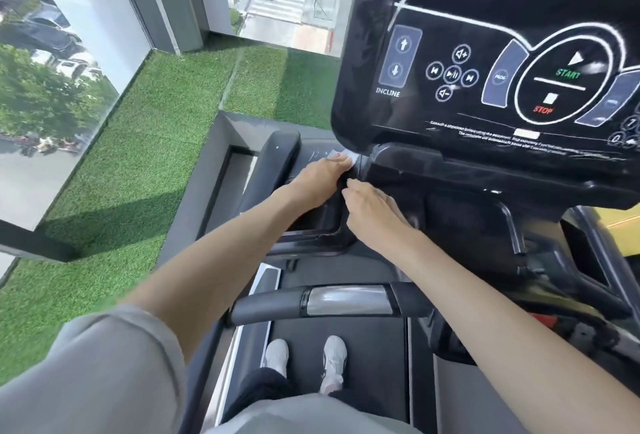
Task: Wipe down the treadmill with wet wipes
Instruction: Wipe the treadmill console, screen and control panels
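The black treadmill console [519, 0] with START and STOP markings fills the upper right. Below its left corner lies a black side tray [311, 156]. My left hand [320, 179] reaches over this tray, fingers bent down on a white wet wipe [344, 157] that sticks out past the fingertips against the console's base. Just to its right, my right hand [375, 213] rests on the tray's inner edge with fingers fairly straight, pointing toward my left hand. A pale patch shows under its far side; I cannot tell if that is a wipe.
A front handlebar with a silver sensor [346, 301] crosses below my arms. My white shoes [334, 361] stand on the belt [374, 347]. A padded side handle [273, 170] rises left of the tray. Green artificial turf [156, 142] and glass walls lie to the left.
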The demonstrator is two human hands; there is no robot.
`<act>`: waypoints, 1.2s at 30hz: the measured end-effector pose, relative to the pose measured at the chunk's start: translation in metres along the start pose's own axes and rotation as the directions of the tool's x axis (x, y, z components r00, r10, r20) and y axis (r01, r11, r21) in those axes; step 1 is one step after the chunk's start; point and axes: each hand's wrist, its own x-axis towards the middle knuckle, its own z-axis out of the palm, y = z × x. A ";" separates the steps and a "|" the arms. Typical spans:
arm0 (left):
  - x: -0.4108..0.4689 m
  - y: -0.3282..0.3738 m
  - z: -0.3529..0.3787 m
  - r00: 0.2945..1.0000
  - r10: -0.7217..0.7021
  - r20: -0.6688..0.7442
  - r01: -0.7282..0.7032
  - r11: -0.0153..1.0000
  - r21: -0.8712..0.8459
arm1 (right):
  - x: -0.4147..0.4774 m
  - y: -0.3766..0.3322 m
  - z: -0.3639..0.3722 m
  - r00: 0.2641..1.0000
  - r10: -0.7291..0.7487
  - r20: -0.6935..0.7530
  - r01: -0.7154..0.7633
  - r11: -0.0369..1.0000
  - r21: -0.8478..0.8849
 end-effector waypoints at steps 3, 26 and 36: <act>-0.023 -0.012 0.004 0.987 0.161 -0.023 -0.162 0.986 -0.028 | 0.009 -0.003 0.009 1.000 -0.017 -0.012 0.018 1.000 0.011; -0.004 -0.054 -0.025 0.998 0.062 0.005 -0.062 0.987 0.149 | 0.049 -0.018 0.022 0.996 -0.011 -0.088 -0.005 0.982 -0.187; 0.023 -0.052 -0.029 0.997 -0.072 0.026 0.069 0.991 0.116 | 0.053 -0.017 0.034 0.986 -0.026 -0.163 -0.005 0.982 -0.188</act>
